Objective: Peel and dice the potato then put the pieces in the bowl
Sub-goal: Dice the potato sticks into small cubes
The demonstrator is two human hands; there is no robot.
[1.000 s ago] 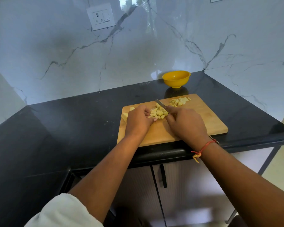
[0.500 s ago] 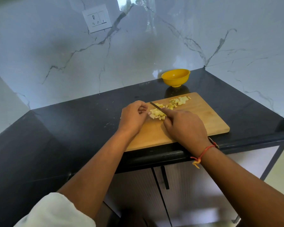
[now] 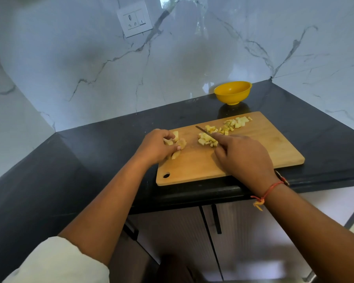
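Observation:
A wooden cutting board (image 3: 253, 152) lies on the black counter. My left hand (image 3: 154, 147) grips uncut potato slices (image 3: 179, 145) at the board's left end. My right hand (image 3: 241, 158) holds a knife (image 3: 202, 130) whose blade points up-left, its tip beside a pile of diced potato (image 3: 207, 139). More diced pieces (image 3: 236, 122) lie toward the board's far right corner. The yellow bowl (image 3: 232, 92) stands behind the board near the wall; its inside looks bare.
The black counter (image 3: 90, 160) forms an angled corner against marble walls. A wall socket (image 3: 134, 19) is mounted up high. Cabinet doors with a dark handle (image 3: 216, 218) are below the counter's front edge. The board has a hanging hole (image 3: 166, 175) at its near left corner.
My left hand left the diced pile and moved left to the uncut slices. The knife stays by the diced pile. The camera shifted, so the board sits further right in view.

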